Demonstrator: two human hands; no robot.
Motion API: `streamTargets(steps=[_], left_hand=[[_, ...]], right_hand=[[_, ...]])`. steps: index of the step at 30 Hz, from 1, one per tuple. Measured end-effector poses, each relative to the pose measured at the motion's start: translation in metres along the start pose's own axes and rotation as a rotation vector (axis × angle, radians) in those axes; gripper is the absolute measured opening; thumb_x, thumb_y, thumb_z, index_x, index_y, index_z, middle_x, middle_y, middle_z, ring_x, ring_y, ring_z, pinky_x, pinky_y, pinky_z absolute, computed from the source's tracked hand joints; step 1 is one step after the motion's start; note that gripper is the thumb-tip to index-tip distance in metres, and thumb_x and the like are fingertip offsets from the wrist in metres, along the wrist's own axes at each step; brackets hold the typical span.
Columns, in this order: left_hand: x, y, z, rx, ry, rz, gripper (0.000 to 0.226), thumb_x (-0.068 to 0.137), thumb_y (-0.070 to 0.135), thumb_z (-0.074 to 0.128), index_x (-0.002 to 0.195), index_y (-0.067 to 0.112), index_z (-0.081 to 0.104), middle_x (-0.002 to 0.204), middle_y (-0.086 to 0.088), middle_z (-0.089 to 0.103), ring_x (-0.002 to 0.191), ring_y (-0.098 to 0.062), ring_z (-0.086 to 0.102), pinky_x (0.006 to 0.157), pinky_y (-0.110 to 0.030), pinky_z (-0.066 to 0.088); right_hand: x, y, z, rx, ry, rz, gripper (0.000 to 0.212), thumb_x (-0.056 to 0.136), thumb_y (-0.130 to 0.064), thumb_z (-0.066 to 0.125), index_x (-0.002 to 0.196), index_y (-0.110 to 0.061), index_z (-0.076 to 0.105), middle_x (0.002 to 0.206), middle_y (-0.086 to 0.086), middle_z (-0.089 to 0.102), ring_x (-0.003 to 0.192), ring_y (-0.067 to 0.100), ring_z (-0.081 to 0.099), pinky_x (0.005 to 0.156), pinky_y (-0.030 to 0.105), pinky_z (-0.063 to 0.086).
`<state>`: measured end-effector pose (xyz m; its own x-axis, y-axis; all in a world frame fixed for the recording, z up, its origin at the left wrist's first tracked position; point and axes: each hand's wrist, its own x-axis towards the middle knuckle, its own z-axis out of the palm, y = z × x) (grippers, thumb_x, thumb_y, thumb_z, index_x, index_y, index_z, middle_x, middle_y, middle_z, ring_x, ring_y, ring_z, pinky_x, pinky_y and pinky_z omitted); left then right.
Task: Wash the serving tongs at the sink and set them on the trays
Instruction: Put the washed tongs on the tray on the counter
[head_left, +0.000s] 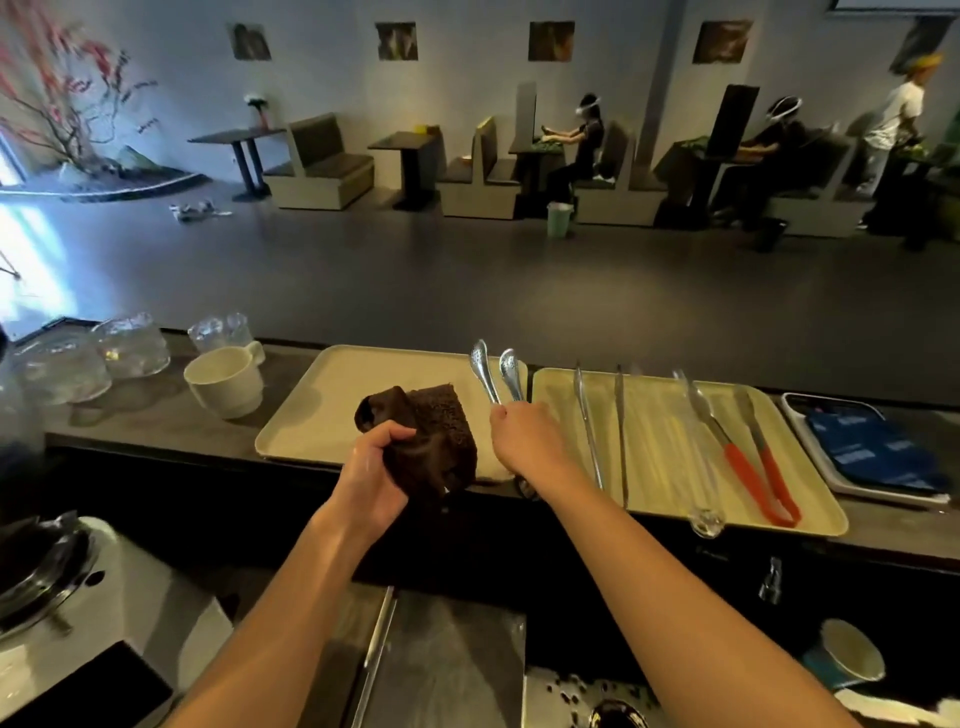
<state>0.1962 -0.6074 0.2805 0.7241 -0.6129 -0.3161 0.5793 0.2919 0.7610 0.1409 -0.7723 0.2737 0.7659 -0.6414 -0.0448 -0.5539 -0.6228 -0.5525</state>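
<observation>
The right hand (524, 436) is gripping the perforated tongs (493, 374) around their middle, and the 2 spoon-shaped heads are pointing toward the far edge of the counter. The tongs are hanging over the seam where the right edge of the left tray (311, 415) is meeting the left edge of the right tray (660, 447). The left hand (374, 462) is clutching a dark cloth (436, 441) above the near edge of the left tray.

The main risk, I am thinking, is the landing place. If the tongs are coming down across the seam, they are resting on 2 raised rims and may rock or slide. Their near end is mostly hidden under the forearm, so I cannot tell how far it is overhanging the near edge of the counter; with too much overhang they may tip toward the sink (566, 696). The slim metal tongs (602, 426) are lying just beside the right tray's left edge, so a drift to the right may knock them.
</observation>
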Motion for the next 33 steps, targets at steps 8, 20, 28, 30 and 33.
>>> streamTargets(steps=[8, 20, 28, 30, 33], left_hand=[[0.026, -0.001, -0.012, -0.066, 0.049, -0.012, 0.036, 0.083, 0.005, 0.04, 0.11, 0.004, 0.064, 0.106, -0.017, 0.068, 0.1, -0.034, 0.063, 0.086, -0.046, 0.052], [-0.035, -0.003, -0.046, -0.229, 0.13, 0.072, 0.051, 0.084, 0.003, 0.023, 0.073, 0.004, 0.072, 0.075, -0.01, 0.072, 0.074, -0.025, 0.069, 0.075, -0.039, 0.052], [-0.127, -0.004, -0.129, -0.353, 0.222, 0.175, 0.051, 0.072, 0.006, 0.032, 0.098, 0.003, 0.075, 0.11, -0.016, 0.072, 0.1, -0.032, 0.069, 0.084, -0.043, 0.057], [-0.163, -0.003, -0.154, -0.371, 0.22, 0.222, 0.052, 0.071, 0.007, 0.034, 0.1, 0.002, 0.077, 0.118, -0.018, 0.069, 0.104, -0.031, 0.069, 0.087, -0.044, 0.057], [-0.225, -0.005, -0.202, -0.373, 0.252, 0.256, 0.05, 0.075, 0.008, 0.04, 0.115, 0.0, 0.069, 0.125, -0.021, 0.065, 0.111, -0.032, 0.065, 0.089, -0.044, 0.056]], right_hand=[[0.048, -0.016, 0.028, -0.227, -0.025, 0.05, 0.028, 0.102, -0.022, 0.044, 0.112, -0.009, 0.066, 0.105, 0.008, 0.064, 0.09, 0.024, 0.057, 0.066, 0.029, 0.044], [0.041, -0.018, 0.028, -0.396, 0.164, -0.108, 0.058, 0.099, -0.059, 0.04, 0.119, -0.011, 0.064, 0.117, 0.012, 0.064, 0.105, 0.029, 0.063, 0.071, 0.035, 0.043], [-0.088, -0.092, 0.077, -0.075, 0.029, -0.302, 0.041, 0.097, -0.06, 0.042, 0.08, -0.025, 0.055, 0.08, -0.006, 0.058, 0.072, 0.017, 0.053, 0.06, 0.032, 0.034], [-0.125, -0.113, 0.095, -0.031, 0.001, -0.335, 0.04, 0.097, -0.061, 0.043, 0.083, -0.025, 0.056, 0.081, -0.005, 0.06, 0.072, 0.017, 0.05, 0.063, 0.033, 0.036], [-0.184, -0.148, 0.127, -0.003, -0.077, -0.403, 0.038, 0.098, -0.059, 0.041, 0.086, -0.026, 0.053, 0.081, -0.005, 0.058, 0.07, 0.017, 0.048, 0.061, 0.033, 0.034]])
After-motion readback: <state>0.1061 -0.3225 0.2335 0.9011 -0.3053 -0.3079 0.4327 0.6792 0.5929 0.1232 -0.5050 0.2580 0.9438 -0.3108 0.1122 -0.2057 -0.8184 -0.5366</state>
